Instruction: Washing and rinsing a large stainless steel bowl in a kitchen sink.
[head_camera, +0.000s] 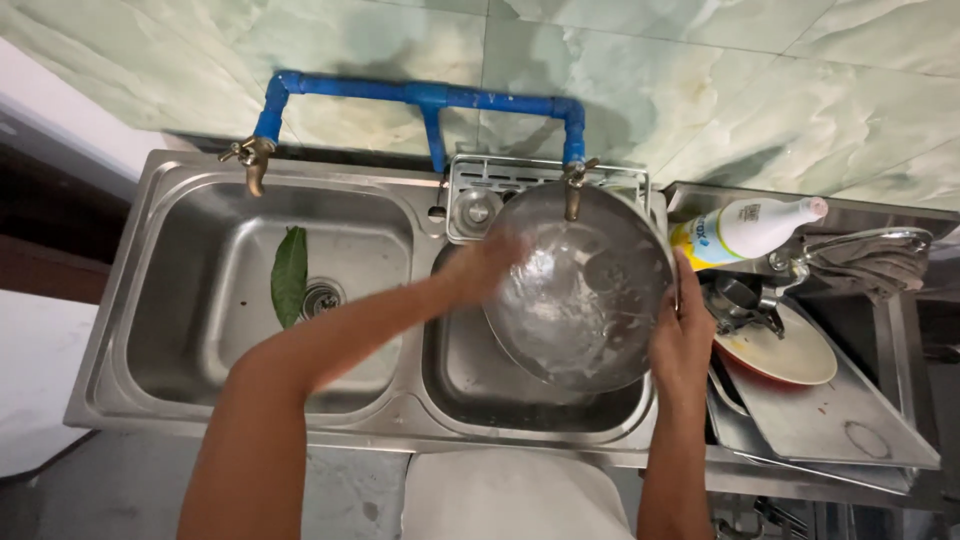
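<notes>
A large round steel pan (585, 300) is held tilted over the right basin (480, 375) of a double steel sink, just under the right brass tap (573, 185). My right hand (683, 335) grips the pan's right rim. My left hand (487, 262), blurred, presses against the wet inner surface at the pan's left side; whether it holds a scrubber is unclear. Water or suds streak the inside of the pan.
The left basin (200, 330) holds a green leaf (289, 275) beside its drain. A second brass tap (251, 160) hangs from the blue pipe (430, 97). At right are a white bottle (745, 230), a grey cloth (875, 265), a plate (780, 355) and a steel tray (840, 420).
</notes>
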